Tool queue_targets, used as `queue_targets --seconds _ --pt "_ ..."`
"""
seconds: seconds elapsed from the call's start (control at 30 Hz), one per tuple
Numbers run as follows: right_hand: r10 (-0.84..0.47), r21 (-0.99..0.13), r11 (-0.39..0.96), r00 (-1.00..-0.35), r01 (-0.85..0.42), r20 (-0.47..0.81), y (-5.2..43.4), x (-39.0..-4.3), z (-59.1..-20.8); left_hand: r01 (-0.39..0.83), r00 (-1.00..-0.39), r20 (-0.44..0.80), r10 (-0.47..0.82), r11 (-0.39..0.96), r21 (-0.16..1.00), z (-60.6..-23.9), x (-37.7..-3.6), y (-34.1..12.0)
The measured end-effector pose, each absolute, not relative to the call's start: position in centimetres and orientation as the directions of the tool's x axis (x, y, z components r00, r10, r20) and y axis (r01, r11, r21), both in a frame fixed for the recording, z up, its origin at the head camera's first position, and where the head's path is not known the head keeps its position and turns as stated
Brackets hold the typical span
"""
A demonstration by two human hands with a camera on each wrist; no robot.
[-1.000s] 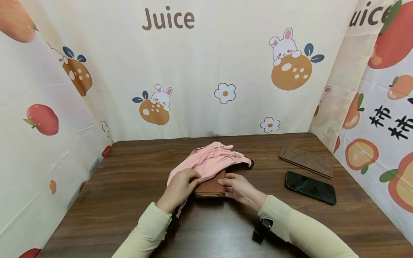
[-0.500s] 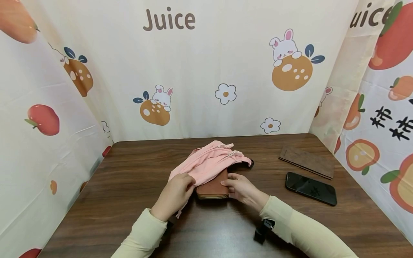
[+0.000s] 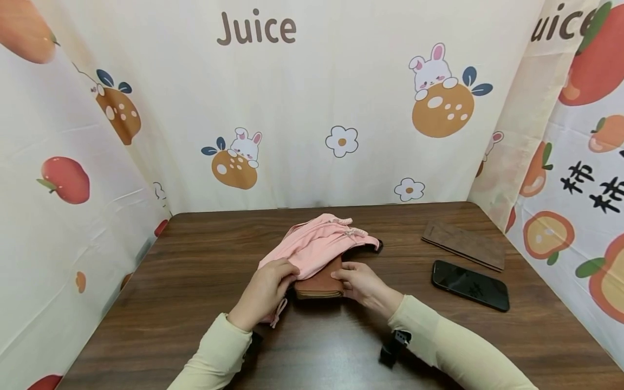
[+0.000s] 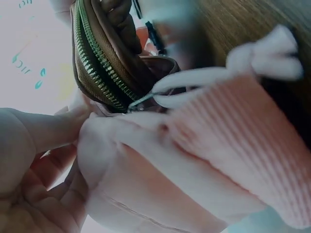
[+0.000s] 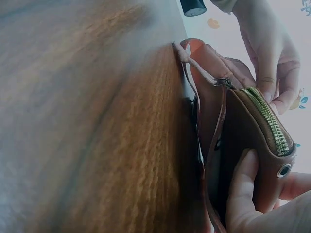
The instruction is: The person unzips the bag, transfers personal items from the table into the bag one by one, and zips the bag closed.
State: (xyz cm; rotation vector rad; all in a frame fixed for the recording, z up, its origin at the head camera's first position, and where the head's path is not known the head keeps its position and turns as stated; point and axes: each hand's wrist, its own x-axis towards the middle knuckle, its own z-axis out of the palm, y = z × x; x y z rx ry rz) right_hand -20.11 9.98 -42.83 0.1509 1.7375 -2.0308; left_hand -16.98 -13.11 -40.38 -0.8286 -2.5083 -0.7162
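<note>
A brown leather zip wallet sticks out of the near opening of a pink fabric bag. My right hand holds the wallet by its right side, thumb on one face and fingers on the other. With thumb and fingers, my left hand pinches the edge of the bag beside the wallet. Gold zipper teeth run along the wallet in the right wrist view. In the left wrist view, the pink bag shows a ribbed strip and a knotted cord. The wallet's far end is hidden inside the bag.
A black phone lies on the wooden table to the right. Behind it is a flat dark brown wallet-like piece. A printed curtain stands along the table's back edge.
My left hand has shifted slightly left and toward me along the bag's edge. The wallet moved a little right with my right hand, then slightly back left.
</note>
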Motion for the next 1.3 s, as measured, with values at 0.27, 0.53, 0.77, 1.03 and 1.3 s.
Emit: queue_targets --seconds 0.27,0.53,0.77,1.03,1.3 --pt "-0.261 -0.906 -0.030 -0.878 0.422 -0.401 9.4 -20.1 -42.7 0.701 -0.691 0.556 0.461 0.617 0.359 -40.4 -17.2 -13.1" --pt "-0.310 -0.902 -0.028 -0.862 0.430 -0.401 9.7 -20.0 -42.5 0.757 -0.637 0.580 0.507 0.555 0.346 -41.0 -17.7 -13.5" --pt "-0.305 -0.899 -0.050 -0.864 0.436 -0.402 10.0 -20.9 -42.6 0.827 -0.553 0.609 0.568 0.460 0.322 -41.4 -18.3 -14.1" --pt "-0.283 -0.895 -0.076 -0.871 0.438 -0.402 10.5 -21.2 -42.8 0.830 -0.556 0.583 0.592 0.437 0.347 -41.0 -18.1 -14.7" --pt "-0.265 -0.892 -0.162 -0.890 0.422 -0.372 10.4 -20.9 -42.6 0.700 -0.712 0.499 0.494 0.554 0.451 -40.6 -17.6 -14.8"
